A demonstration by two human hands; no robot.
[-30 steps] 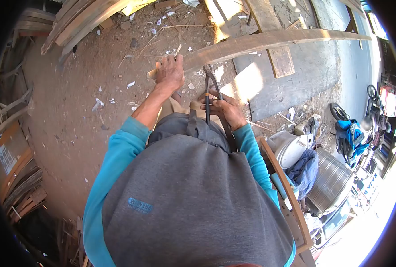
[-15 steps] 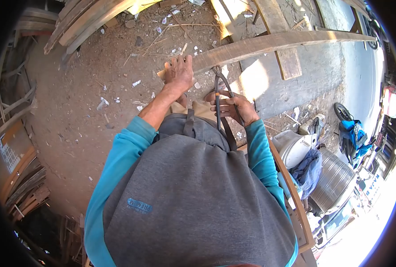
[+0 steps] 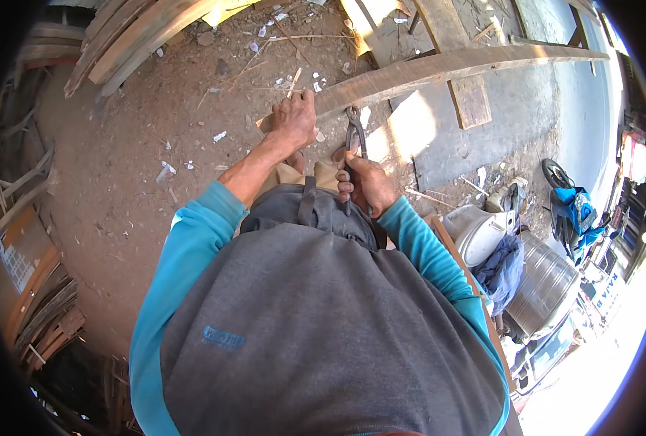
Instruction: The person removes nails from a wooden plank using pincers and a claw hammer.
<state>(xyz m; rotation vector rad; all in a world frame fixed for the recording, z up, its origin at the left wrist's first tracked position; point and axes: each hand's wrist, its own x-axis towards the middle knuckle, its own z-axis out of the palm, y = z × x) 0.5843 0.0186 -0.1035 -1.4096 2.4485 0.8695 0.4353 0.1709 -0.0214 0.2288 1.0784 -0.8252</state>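
Note:
A long wooden beam (image 3: 410,75) runs across the upper part of the view. My left hand (image 3: 292,120) is wrapped over its near left end. My right hand (image 3: 364,183) is closed round the dark handles of long pincers (image 3: 354,131), which are drawn close together. The pincers' head touches the lower edge of the beam, just right of my left hand. My palm hides part of the handles.
Stacked boards (image 3: 130,43) lie at the upper left. A plank (image 3: 470,102) passes under the beam. At the right are a white container (image 3: 482,236), a metal drum (image 3: 543,280) and a blue motorbike (image 3: 578,211). Litter dots the dirt floor (image 3: 141,189).
The spread pincer handles have come together as my right hand closed round both. My left hand stays on the beam's end.

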